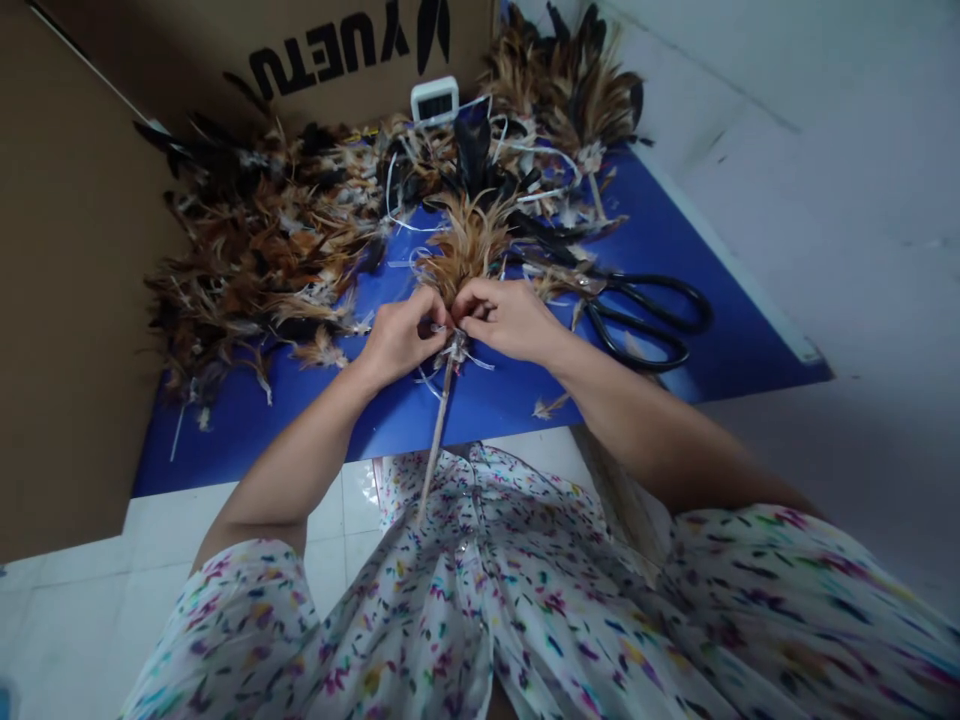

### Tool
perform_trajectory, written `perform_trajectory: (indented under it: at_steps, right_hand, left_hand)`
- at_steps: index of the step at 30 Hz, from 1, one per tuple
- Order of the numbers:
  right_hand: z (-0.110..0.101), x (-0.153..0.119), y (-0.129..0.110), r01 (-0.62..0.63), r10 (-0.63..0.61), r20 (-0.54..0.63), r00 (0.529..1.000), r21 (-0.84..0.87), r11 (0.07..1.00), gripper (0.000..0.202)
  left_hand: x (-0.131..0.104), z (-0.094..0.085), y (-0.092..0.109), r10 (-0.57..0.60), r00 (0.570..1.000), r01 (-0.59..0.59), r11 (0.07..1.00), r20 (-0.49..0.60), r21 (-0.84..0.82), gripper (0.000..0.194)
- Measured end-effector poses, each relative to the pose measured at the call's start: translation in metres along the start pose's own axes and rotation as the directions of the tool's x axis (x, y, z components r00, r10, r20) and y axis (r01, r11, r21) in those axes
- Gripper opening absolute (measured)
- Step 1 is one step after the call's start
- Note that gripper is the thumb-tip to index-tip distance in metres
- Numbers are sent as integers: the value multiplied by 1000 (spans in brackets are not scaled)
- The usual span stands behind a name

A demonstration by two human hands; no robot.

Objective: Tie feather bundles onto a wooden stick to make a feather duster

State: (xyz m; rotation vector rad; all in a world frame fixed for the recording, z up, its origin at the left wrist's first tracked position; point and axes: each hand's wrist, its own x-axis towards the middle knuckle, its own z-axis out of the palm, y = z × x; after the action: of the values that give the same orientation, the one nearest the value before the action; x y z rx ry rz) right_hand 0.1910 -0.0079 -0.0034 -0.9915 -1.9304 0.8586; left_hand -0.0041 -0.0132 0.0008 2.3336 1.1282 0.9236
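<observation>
A feather duster [465,240] lies over the near part of the blue table, its brown and black feathers pointing away from me. Its thin wooden stick [437,440] runs toward my body past the table edge. My left hand [401,335] is closed in a pinch at the base of the feathers. From the other side, my right hand [502,315] pinches at the same spot, fingertips almost touching the left ones. Pale strands of string [480,363] stick out just below the fingers. What exactly lies between the fingertips is too small to make out.
Loose feathers [277,250] are heaped on the left of the blue table [390,405]. Black-handled scissors [649,315] lie to the right. Behind stand a small white digital timer [435,102], another feather bundle [570,85] and a cardboard box [187,50]. A wall borders the right side.
</observation>
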Motion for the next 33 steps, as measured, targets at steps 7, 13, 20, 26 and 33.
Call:
perform_trajectory:
  at_steps: [7, 13, 20, 26, 33]
  right_hand:
    - [2, 2, 6, 59, -60, -26, 998, -22, 998, 11]
    - [-1, 4, 11, 98, -99, -30, 995, -27, 995, 7]
    - [-2, 6, 11, 148, -147, -48, 988, 9, 989, 10]
    - [-3, 5, 12, 172, -172, -12, 985, -13, 985, 15]
    - [-2, 5, 14, 198, -200, -7, 980, -92, 976, 14]
  left_hand:
    - [-2, 11, -13, 214, 976, -201, 949, -29, 243, 7]
    - [-4, 12, -21, 458, 888, -434, 868, -50, 242, 7]
    - [-4, 10, -21, 701, 711, -612, 659, -61, 438, 4]
    - [-4, 9, -24, 746, 666, -667, 610, -25, 428, 7]
    - [-4, 10, -30, 743, 669, -676, 624, -28, 392, 12]
